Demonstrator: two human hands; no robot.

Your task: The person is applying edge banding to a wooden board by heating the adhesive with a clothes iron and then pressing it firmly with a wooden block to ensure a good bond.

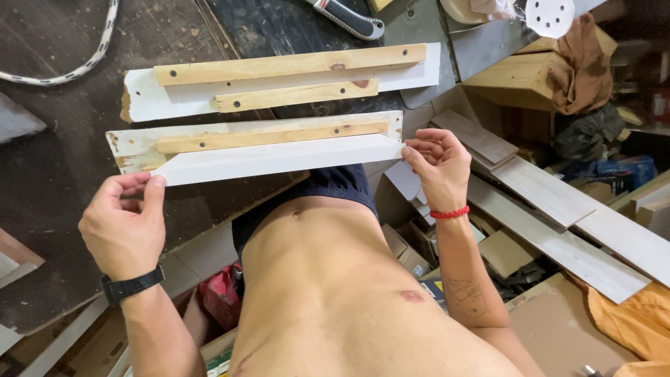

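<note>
Long white-painted board [279,159] with mitred ends, one end pinched in each of the hands: left [125,223], right [440,167].

Both hands [279,202] on white board [279,158]

Both hands out front, L hand [124,227] & R hand [438,167]; fingers pinched; wrists bent

A white-and-black braided rope [84,64] is seen at the dark counter's [49,160] far left. A round white sanding disc [550,15] and long pale planks [565,209] are seen at right.
</note>
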